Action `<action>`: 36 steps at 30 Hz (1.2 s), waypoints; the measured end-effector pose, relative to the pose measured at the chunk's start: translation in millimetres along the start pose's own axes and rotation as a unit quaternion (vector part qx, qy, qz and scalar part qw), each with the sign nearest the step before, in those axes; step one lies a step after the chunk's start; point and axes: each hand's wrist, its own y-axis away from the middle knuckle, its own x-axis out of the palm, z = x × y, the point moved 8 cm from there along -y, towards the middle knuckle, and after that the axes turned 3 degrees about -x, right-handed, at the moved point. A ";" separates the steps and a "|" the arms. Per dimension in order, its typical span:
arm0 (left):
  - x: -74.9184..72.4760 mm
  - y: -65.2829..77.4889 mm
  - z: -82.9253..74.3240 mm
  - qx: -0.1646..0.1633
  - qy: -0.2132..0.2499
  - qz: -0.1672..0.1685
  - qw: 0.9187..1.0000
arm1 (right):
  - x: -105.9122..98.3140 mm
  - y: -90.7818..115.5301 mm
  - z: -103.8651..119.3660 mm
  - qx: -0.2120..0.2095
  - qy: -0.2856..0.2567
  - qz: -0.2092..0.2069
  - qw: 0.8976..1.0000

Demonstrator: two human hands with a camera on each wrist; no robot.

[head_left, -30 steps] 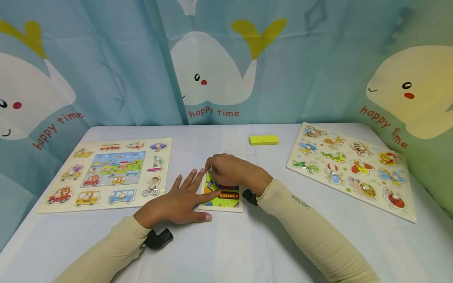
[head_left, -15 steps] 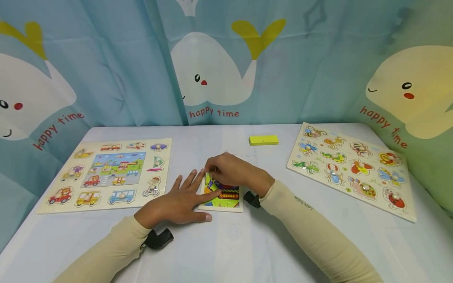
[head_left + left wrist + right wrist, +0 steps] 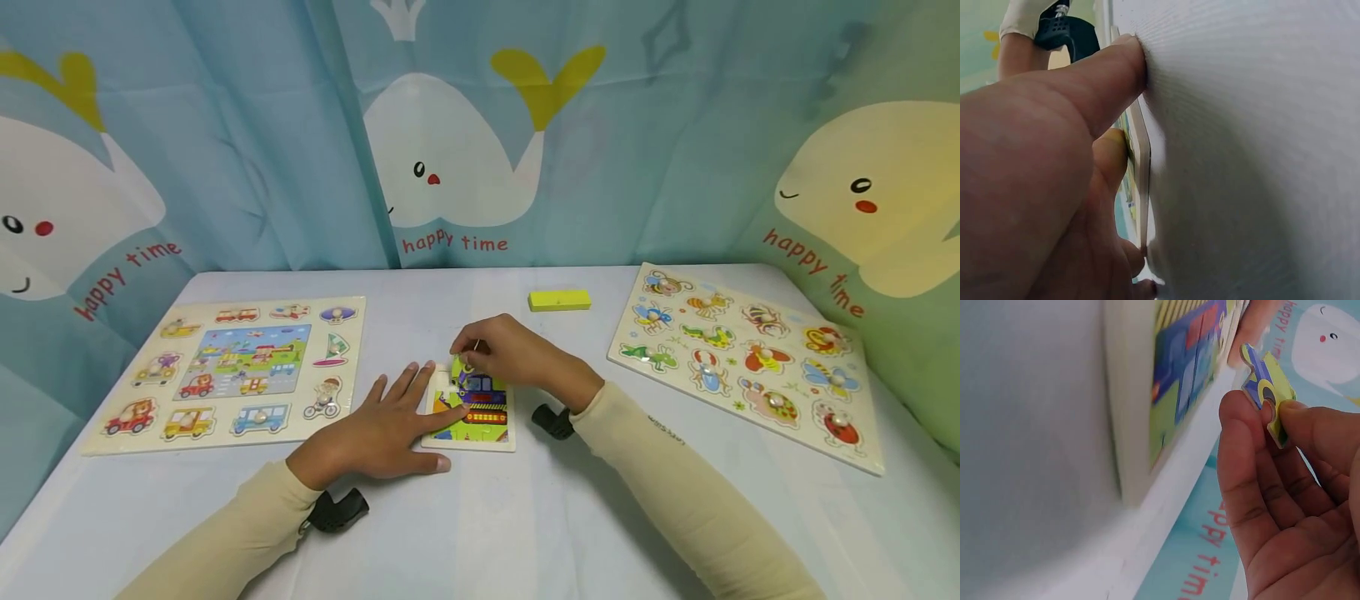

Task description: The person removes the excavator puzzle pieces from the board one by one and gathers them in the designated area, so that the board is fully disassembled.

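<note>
A small jigsaw puzzle board (image 3: 483, 429) with a picture of a digger-like vehicle lies flat at the table's middle. My right hand (image 3: 510, 350) pinches a green and blue jigsaw piece (image 3: 1268, 390) between thumb and forefinger, lifted above the board's upper part. At the board's top left corner a pale bare spot shows where no piece sits. My left hand (image 3: 375, 429) lies spread with straight fingers along the board's left side, one finger resting across the picture. In the left wrist view, fingers (image 3: 1110, 153) touch the board's edge (image 3: 1141, 169).
A vehicle peg puzzle (image 3: 225, 435) lies to the left. An insect peg puzzle (image 3: 738, 367) lies at an angle on the right. Behind the small board sits a yellow block (image 3: 559, 300). A whale-print curtain (image 3: 600, 208) hangs along the table's back edge.
My right hand has lifted the jigsaw piece out of the board's top left corner and drawn it slightly right. My left hand has stayed in place.
</note>
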 end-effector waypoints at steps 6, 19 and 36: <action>-0.6 0.6 -0.7 -0.009 -0.012 -0.005 1.000 | -14.0 9.7 -10.6 0.005 -0.006 -0.024 1.000; 0.4 -0.1 -1.9 -0.005 -0.011 -0.010 1.000 | -32.1 34.4 -33.5 0.043 0.012 -0.050 0.998; 1.0 0.1 -0.7 -0.007 -0.008 -0.013 1.000 | -29.7 52.6 -57.9 0.104 -0.057 0.010 0.993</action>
